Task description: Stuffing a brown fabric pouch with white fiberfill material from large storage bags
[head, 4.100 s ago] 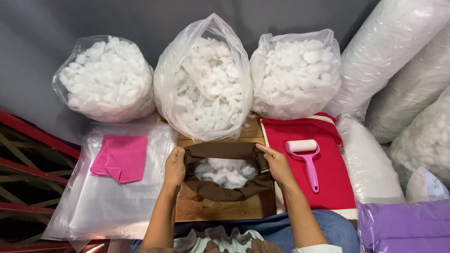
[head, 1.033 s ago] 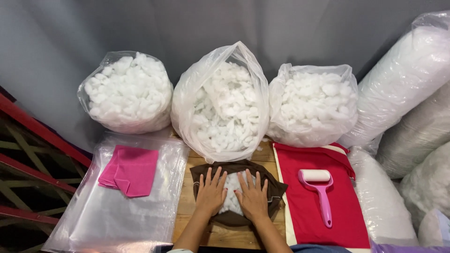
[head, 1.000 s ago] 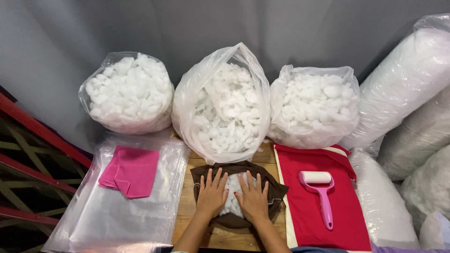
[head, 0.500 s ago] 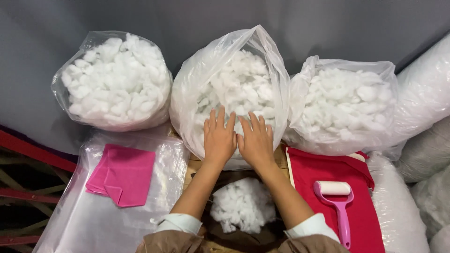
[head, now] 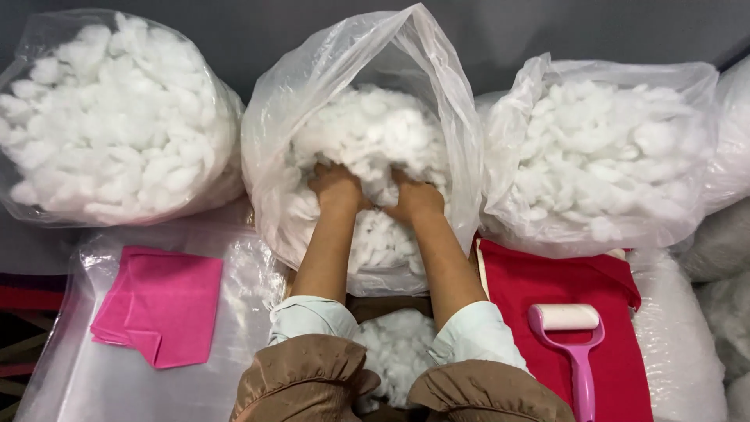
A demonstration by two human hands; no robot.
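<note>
Here, seen from above, both my hands are plunged into the middle clear plastic bag [head: 437,101] of white fluffy stuffing [head: 375,133]. My left hand [head: 334,186] and right hand [head: 412,199] sit side by side, nearly touching, with the fingers buried in the fluff, so I cannot tell whether they are spread or closed around a clump. The bag stands open straight ahead of me, between two similar bags of stuffing, one at far left [head: 109,117] and one at right [head: 601,156]. Below my forearms, between my sleeves, lies a smaller heap of the same white stuffing [head: 394,352]. To my left, folded pink cloth [head: 160,305] rests on a clear plastic sheet [head: 117,391]. To my right, a pink lint roller [head: 574,336] lies on red fabric [head: 539,281].
</note>
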